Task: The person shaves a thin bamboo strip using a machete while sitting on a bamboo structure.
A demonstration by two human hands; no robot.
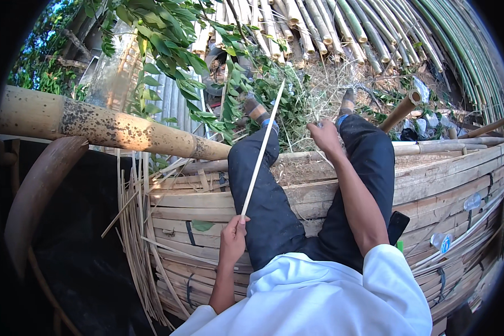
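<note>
My left hand (pixel 233 238) is closed round the lower end of a long, thin, pale bamboo strip (pixel 261 151). The strip slants up and away past my left knee, its far tip over the leaves. Out beside my right knee is my right hand (pixel 325 137), its fingers curled shut. Whatever it grips is too small and blurred against the pale shavings (pixel 313 101) to make out. The two hands are well apart, and the right one does not touch the strip.
I sit on stacked split bamboo slats (pixel 313 201). A thick bamboo pole (pixel 123 126) crosses at left, above a bundle of thin strips (pixel 137 241). Leafy branches (pixel 168 50) hang ahead; bamboo poles (pixel 341 28) lie beyond. A phone (pixel 397 225) and plastic cups (pixel 442 242) are at right.
</note>
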